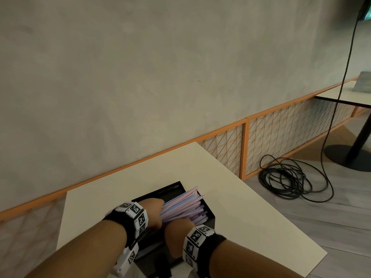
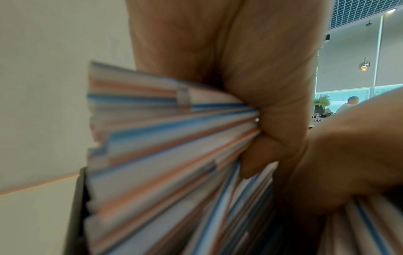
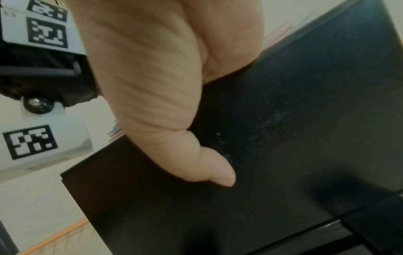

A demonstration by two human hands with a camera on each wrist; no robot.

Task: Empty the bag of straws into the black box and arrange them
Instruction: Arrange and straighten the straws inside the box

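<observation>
The black box (image 1: pixel 172 189) sits on the cream desk (image 1: pixel 230 199), near the desk's front edge, and it is packed with a thick bundle of straws (image 1: pixel 181 207) striped in pink, blue and white. The straws lie slanted in the right-hand part of the box, their far ends fanning out and poking just past its far rim. Both hands are down in the box at the near ends of the bundle. The left hand (image 1: pixel 153 212) comes in from the left; in the left wrist view its fingers (image 2: pixel 272 120) are bent around the gathered straw ends, so its grip is closed on the bundle, with the straws spreading away from the palm toward the box wall (image 2: pixel 75 207). The right hand (image 1: pixel 177 227) sits just beside it at the box's near right side; the right wrist view shows its thumb (image 3: pixel 209 165) pressed flat against the outer black wall (image 3: pixel 283 138), while its fingers go over the rim among the straws and are hidden, so how tightly that grip closes cannot be told. Each wrist wears a black band with white marker blocks (image 1: pixel 136 215).
</observation>
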